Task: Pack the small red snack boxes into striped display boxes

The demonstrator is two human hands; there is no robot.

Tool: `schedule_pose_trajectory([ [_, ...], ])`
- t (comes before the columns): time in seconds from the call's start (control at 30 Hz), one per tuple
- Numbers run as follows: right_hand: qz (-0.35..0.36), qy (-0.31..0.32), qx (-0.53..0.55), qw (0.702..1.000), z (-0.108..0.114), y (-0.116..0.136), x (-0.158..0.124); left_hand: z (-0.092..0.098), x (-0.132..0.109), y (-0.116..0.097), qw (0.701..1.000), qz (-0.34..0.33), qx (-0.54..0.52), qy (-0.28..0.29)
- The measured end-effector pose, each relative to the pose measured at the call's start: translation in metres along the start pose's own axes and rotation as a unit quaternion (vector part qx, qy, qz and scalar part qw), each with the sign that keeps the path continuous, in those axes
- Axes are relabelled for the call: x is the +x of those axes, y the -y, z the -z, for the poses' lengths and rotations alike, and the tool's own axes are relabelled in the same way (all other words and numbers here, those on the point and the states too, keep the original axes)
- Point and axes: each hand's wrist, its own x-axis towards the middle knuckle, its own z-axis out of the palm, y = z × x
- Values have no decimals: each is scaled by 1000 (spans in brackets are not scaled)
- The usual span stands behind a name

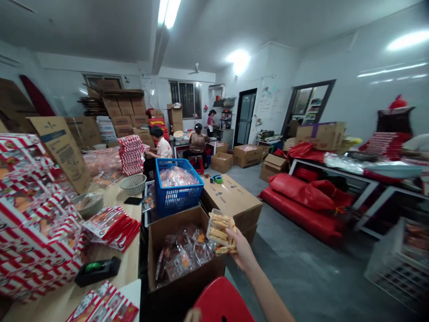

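My right hand (240,248) reaches forward and is closed on a clear plastic tray of biscuits (219,229), held just above the right rim of an open cardboard box (187,273) full of wrapped snack packets (182,257). A blue plastic crate (178,192) with more packets stands behind that box. A sealed cardboard carton (231,199) sits to the right of the hand. My left hand is out of view.
A wooden table (129,268) on the left carries stacks of red-and-white boxes (30,214), a tape dispenser (97,269) and a mesh bowl (133,184). A red stool (223,302) is below me. Red sacks (301,201) lie on the grey floor. Three people work at the back.
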Motion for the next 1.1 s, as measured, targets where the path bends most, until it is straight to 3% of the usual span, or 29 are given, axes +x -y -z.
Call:
schedule_pose_trajectory([
  [0.13,-1,-12,9,1000,8,5,2,-44,55,-51,995,-90,7,-28],
  [0.2,7,-14,14,1000,13,10,3,-72,69,-78,984,-172,32,15],
  [0.33,11,-5,24,1000,28,25,14,-133,76,-103,974,-196,28,108],
  [0.6,-13,33,79,996,95,74,70,-243,109,-83,979,-134,-129,82],
  [0.77,-46,53,57,996,145,122,100,-315,139,-71,976,-149,-144,71],
  [0.87,-30,44,52,997,168,150,110,-343,152,-65,981,-147,-97,82],
  [0.93,-22,35,53,998,182,165,113,-355,159,-61,980,-180,-34,74],
  [1.03,-17,22,55,998,199,180,114,-370,169,-52,965,-260,42,1],
  [1.1,-14,12,56,998,209,184,115,-381,174,-44,971,-237,20,-33],
])
